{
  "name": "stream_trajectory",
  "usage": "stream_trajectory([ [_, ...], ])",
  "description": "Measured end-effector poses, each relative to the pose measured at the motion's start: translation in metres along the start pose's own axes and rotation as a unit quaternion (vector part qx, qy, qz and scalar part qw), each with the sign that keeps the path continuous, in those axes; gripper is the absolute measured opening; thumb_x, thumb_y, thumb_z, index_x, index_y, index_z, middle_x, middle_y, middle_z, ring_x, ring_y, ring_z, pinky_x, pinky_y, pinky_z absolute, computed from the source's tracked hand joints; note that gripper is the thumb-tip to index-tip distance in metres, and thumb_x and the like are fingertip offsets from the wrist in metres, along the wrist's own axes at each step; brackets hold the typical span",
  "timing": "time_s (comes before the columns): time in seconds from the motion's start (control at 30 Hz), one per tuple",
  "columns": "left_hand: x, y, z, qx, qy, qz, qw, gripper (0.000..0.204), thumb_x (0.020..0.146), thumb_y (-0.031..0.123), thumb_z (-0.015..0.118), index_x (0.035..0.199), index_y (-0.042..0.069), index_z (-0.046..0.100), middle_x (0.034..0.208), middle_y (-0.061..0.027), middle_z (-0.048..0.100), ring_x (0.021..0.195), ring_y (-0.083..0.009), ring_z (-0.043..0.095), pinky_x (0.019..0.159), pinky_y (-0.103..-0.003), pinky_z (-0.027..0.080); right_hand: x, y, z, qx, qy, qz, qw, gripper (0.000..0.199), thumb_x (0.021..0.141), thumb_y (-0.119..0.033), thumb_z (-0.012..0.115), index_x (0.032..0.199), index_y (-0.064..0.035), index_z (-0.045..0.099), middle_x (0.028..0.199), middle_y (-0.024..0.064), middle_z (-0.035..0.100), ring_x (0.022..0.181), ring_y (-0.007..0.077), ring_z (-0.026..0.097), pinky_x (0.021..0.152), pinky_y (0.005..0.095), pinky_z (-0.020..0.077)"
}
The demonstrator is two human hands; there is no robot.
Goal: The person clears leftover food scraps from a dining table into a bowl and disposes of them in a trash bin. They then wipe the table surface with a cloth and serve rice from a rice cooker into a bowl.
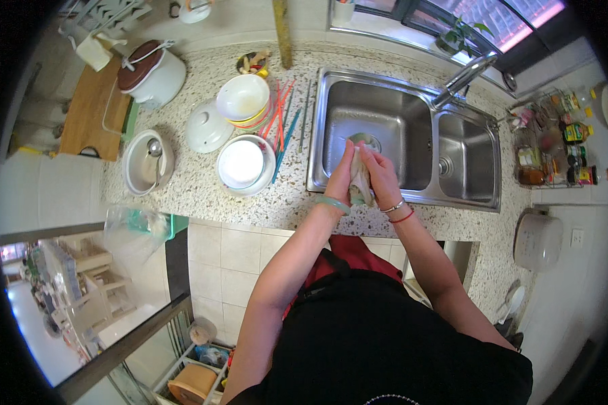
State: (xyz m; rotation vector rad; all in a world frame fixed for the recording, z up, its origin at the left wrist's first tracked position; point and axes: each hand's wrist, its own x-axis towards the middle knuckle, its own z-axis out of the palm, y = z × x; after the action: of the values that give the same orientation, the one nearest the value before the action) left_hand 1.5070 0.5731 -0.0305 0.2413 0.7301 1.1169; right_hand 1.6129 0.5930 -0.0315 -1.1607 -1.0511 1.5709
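Note:
My left hand point(342, 177) and my right hand point(383, 178) are closed around a pale, crumpled cloth point(360, 183). Both hands are close together over the front rim of the large basin of the steel sink point(371, 191). The cloth hangs between my palms, and its lower end shows above the counter edge. Inside the basin, just beyond my fingertips, lies the round drain point(368, 140), partly hidden by my hands. A green bangle is on my left wrist, a bracelet and a red cord on my right.
Left of the sink, chopsticks point(287, 145) lie beside stacked bowls point(243, 98), a white lid point(208, 128) and more dishes point(242, 164). A pot with a ladle point(142, 164) and a white cooker point(154, 81) stand farther left. The faucet point(463, 81) rises behind; a bottle rack point(554, 145) is right.

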Motion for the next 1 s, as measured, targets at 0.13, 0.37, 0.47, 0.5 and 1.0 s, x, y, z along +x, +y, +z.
stream_trajectory([
  [0.13, -0.015, -0.012, 0.015, 0.031, 0.040, 0.074, 0.996, 0.054, 0.096, 0.055, 0.044, 0.133, 0.016, 0.047, 0.128, -0.0001, 0.052, 0.117, -0.0134, 0.050, 0.094, -0.029, 0.044, -0.004, -0.013, 0.016, -0.209, 0.031, -0.238, 0.948, 0.027, 0.097, -0.028, 0.053, 0.094, -0.0027, 0.062, 0.092, 0.0063, 0.061, 0.089, 0.0141, 0.054, 0.076, 0.0287, 0.0431],
  [0.37, -0.053, 0.009, -0.017, 0.110, 0.117, 0.281, 0.946, 0.051, 0.101, 0.035, 0.041, 0.146, 0.015, 0.028, 0.135, -0.0040, 0.042, 0.121, -0.0153, 0.043, 0.101, -0.029, 0.035, -0.052, -0.005, 0.082, -0.063, -0.118, -0.148, 0.980, 0.050, 0.100, -0.031, 0.044, 0.138, 0.0018, 0.037, 0.142, 0.0157, 0.039, 0.133, 0.0229, 0.034, 0.110, 0.0332, 0.0242],
  [0.47, -0.099, 0.035, -0.018, 0.131, 0.170, 0.298, 0.930, 0.045, 0.102, 0.032, 0.041, 0.142, 0.011, 0.036, 0.111, -0.0026, 0.055, 0.099, -0.0108, 0.051, 0.085, -0.025, 0.045, -0.078, -0.010, 0.106, 0.003, -0.203, -0.047, 0.978, 0.059, 0.102, -0.032, 0.039, 0.146, 0.0037, 0.023, 0.152, 0.0173, 0.025, 0.141, 0.0224, 0.022, 0.115, 0.0316, 0.0165],
  [0.5, -0.105, 0.041, -0.028, 0.168, 0.216, 0.363, 0.891, 0.044, 0.102, 0.031, 0.040, 0.141, 0.011, 0.038, 0.109, -0.0029, 0.056, 0.095, -0.0106, 0.051, 0.083, -0.025, 0.045, -0.080, -0.004, 0.114, 0.026, -0.241, -0.052, 0.969, 0.060, 0.102, -0.032, 0.038, 0.147, 0.0045, 0.021, 0.153, 0.0161, 0.024, 0.143, 0.0219, 0.018, 0.115, 0.0317, 0.0144],
  [1.0, -0.382, 0.143, -0.227, -0.205, 0.331, 0.443, 0.808, 0.048, 0.100, 0.045, 0.040, 0.122, 0.005, 0.055, 0.112, -0.0066, 0.063, 0.102, -0.0193, 0.061, 0.088, -0.032, 0.049, -0.197, 0.044, 0.397, -0.104, -0.521, -0.201, 0.823, 0.048, 0.102, -0.026, 0.039, 0.139, 0.0047, 0.039, 0.146, 0.0161, 0.039, 0.136, 0.0257, 0.035, 0.113, 0.0356, 0.0241],
])
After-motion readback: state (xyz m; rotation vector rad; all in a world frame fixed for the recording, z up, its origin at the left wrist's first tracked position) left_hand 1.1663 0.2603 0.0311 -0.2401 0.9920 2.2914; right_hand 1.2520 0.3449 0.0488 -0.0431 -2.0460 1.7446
